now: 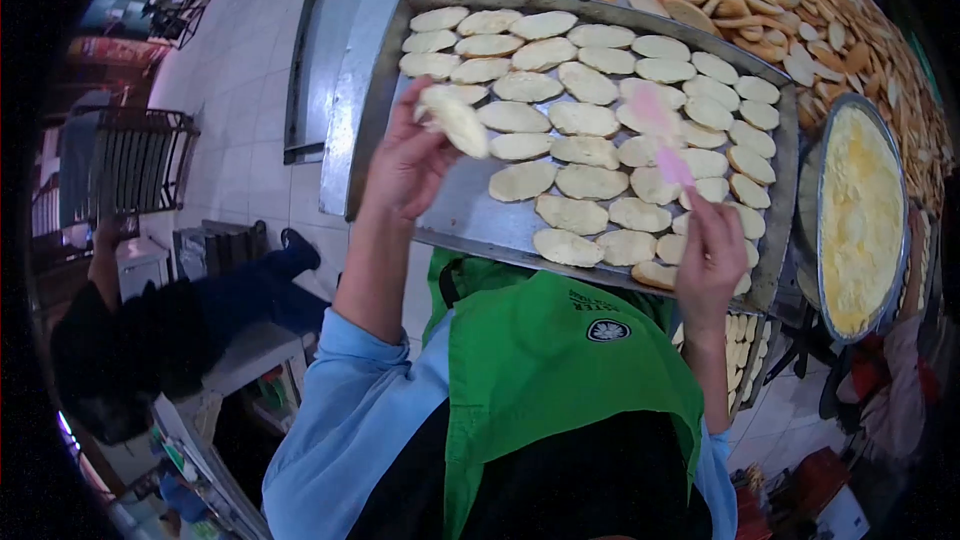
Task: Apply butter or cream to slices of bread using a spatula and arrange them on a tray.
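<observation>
My left hand (416, 157) holds a bread slice (459, 122) with a pale spread on it, above the left part of a metal baking tray (780, 240). My right hand (711, 247) grips a pink spatula (673, 165), blurred, over the tray's right side. Rows of oval bread slices (589, 119) coated with the pale spread lie on the tray. Bare metal shows at its lower left. At the right stands a metal bowl of yellowish spread (861, 225).
A large heap of plain bread slices (750, 0) lies beyond the tray. An empty metal tray (330, 52) is at the upper left. More filled trays (742, 360) sit low at the right. One person (187, 315) is at the left, another (896, 375) at the far right.
</observation>
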Available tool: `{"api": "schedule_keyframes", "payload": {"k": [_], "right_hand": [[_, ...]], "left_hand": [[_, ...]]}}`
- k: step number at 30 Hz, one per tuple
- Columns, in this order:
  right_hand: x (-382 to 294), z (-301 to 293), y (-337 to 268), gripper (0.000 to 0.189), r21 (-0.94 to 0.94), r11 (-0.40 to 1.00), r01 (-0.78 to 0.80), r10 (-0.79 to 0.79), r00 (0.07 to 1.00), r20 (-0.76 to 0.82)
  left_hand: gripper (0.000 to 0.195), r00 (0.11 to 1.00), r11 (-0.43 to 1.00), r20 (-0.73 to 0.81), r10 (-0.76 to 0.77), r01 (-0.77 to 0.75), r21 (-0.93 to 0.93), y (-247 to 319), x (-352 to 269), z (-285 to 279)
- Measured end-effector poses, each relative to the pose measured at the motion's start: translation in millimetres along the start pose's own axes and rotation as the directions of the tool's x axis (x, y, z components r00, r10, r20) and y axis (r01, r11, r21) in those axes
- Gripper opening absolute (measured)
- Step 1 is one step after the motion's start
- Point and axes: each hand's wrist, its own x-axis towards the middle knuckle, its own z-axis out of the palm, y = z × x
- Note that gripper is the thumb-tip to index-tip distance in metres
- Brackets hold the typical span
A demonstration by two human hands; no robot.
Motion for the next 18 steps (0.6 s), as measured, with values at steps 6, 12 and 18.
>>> {"api": "schedule_keyframes", "payload": {"k": [6, 12, 18], "right_hand": [[-14.9, -9.2, 18.6, 0.023, 0.137, 0.977, -0.164, 0.161, 0.987, 0.031], [-19.2, -4.1, 13.9, 0.022, 0.284, 0.922, -0.263, 0.255, 0.965, 0.066], [-24.2, -8.7, 16.8, 0.022, 0.309, 0.881, -0.358, 0.346, 0.933, 0.094]], "left_hand": [[0.041, 0.929, 0.862, -0.35, 0.117, 0.08, 0.5, -3.4, -31.5, -56.2], [0.035, 0.944, 0.517, -0.328, 0.036, 0.263, 0.815, -32.0, -25.4, -68.7], [0.03, 0.945, 0.409, -0.326, -0.036, 0.312, 0.858, -25.8, -21.0, -61.1]]}}
